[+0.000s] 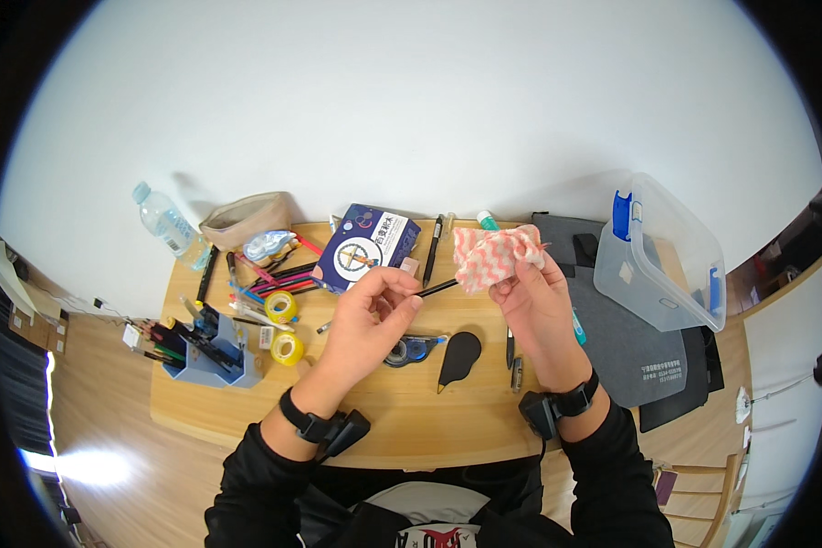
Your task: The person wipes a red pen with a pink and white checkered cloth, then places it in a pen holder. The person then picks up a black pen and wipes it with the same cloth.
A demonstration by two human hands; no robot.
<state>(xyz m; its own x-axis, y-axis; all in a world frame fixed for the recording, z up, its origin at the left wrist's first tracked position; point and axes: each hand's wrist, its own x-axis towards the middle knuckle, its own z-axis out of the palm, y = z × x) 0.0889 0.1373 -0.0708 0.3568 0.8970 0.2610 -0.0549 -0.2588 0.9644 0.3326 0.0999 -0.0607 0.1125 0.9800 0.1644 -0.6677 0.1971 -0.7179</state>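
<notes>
Between the fingers of my left hand is a thin black pencil or pen, held slantwise above the table. Its far end meets a pink and white wavy-patterned cloth, which hides that end. My right hand pinches the bunched cloth at its right side; a small reddish tip pokes out near the fingers. Below my hands lie a blue correction tape dispenser and a black teardrop-shaped item with a yellowish point. A dark blue box bearing writing stands just beyond my left hand.
Left on the wooden table are a pen holder, tape rolls, loose pens, a beige pouch and a water bottle. At right, a clear plastic bin rests on grey fabric bags. A wall rises behind.
</notes>
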